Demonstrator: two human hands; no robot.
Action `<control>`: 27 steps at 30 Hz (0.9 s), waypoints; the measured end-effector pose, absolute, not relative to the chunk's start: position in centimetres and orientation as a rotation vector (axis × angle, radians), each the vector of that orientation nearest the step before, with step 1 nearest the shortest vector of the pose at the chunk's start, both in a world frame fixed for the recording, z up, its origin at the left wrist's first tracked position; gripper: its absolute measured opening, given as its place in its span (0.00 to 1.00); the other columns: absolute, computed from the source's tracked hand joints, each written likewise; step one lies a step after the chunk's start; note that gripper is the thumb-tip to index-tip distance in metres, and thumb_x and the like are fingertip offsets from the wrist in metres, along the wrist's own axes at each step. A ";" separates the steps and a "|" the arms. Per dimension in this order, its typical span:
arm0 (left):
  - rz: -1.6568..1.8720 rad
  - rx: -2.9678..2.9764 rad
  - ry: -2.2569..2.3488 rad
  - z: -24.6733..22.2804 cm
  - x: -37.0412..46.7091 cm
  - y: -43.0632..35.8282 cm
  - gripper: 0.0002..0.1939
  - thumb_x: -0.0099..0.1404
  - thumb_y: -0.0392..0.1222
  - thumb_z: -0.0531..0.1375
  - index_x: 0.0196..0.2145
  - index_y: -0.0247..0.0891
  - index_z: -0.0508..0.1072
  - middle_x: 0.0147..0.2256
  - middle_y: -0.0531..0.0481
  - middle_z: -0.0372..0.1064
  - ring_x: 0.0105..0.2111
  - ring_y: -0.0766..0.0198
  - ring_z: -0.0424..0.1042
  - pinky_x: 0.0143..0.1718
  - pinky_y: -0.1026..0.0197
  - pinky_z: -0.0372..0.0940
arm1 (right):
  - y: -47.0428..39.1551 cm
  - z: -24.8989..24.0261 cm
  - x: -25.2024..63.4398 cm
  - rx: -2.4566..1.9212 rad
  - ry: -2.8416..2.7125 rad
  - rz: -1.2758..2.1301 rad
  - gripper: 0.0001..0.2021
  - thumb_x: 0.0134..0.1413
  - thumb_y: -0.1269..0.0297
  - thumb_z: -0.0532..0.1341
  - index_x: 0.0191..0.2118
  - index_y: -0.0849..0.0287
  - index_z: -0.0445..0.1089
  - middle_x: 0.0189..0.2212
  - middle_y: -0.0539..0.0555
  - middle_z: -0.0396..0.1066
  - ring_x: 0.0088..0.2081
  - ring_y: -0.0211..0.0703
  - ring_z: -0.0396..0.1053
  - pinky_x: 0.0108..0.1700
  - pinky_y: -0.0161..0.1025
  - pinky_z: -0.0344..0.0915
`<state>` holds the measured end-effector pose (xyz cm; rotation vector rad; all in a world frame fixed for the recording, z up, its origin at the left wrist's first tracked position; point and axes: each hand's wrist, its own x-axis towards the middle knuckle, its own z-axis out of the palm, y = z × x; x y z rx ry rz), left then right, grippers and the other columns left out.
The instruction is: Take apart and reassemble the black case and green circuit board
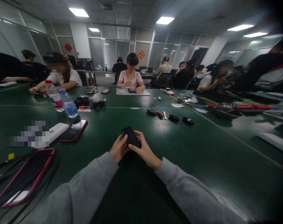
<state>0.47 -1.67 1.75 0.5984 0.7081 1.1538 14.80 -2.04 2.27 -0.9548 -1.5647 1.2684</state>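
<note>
A small black box-like object (pixel 132 137) is held between my two hands, above the near middle of the green table (pixel 178 149). My left hand (pixel 119 148) grips its left side, with the thumb on the edge. My right hand (pixel 144 150) grips the right side, its thumb on the near edge and its fingers around the far edge. Something small and dark sticks out at the object's far left corner. The fingers beneath the object are hidden.
Two phones (pixel 73 130), a white power bank (pixel 53 133), cables and two bottles (pixel 69 104) are on the left. Farther off lie a wrench (pixel 164 115), a screwdriver (pixel 159 114) and black items (pixel 174 118). A person (pixel 131 77) sits opposite.
</note>
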 end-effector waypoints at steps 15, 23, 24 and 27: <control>1.265 0.610 0.894 0.8 0.3 -1.1 0.23 0.53 0.51 0.63 0.43 0.36 0.68 0.38 0.42 0.72 0.35 0.59 0.73 0.34 0.59 0.69 | -2.0 1.7 14.6 -0.911 -1.782 0.974 0.28 0.47 0.63 0.63 0.51 0.55 0.49 0.45 0.54 0.58 0.46 0.42 0.61 0.49 0.41 0.61; 1.287 0.516 0.812 0.9 -0.7 -0.5 0.22 0.55 0.52 0.61 0.43 0.36 0.66 0.41 0.40 0.72 0.36 0.56 0.74 0.36 0.52 0.70 | -0.2 1.8 15.8 -1.047 -1.455 1.031 0.35 0.42 0.56 0.66 0.53 0.55 0.46 0.44 0.56 0.60 0.45 0.45 0.64 0.47 0.43 0.65; 1.284 0.500 0.802 1.0 -0.8 -0.4 0.22 0.56 0.52 0.61 0.44 0.36 0.66 0.42 0.40 0.71 0.37 0.55 0.74 0.37 0.51 0.70 | 0.2 1.8 16.1 -1.053 -1.412 1.091 0.37 0.41 0.56 0.67 0.53 0.55 0.46 0.44 0.56 0.61 0.45 0.45 0.65 0.46 0.43 0.65; 1.281 0.444 0.813 1.1 -1.0 -0.2 0.22 0.57 0.53 0.59 0.45 0.37 0.65 0.43 0.40 0.71 0.39 0.54 0.74 0.37 0.51 0.69 | 1.2 1.8 16.8 -1.069 -1.273 1.225 0.39 0.39 0.55 0.68 0.55 0.56 0.47 0.45 0.57 0.63 0.46 0.46 0.66 0.46 0.43 0.66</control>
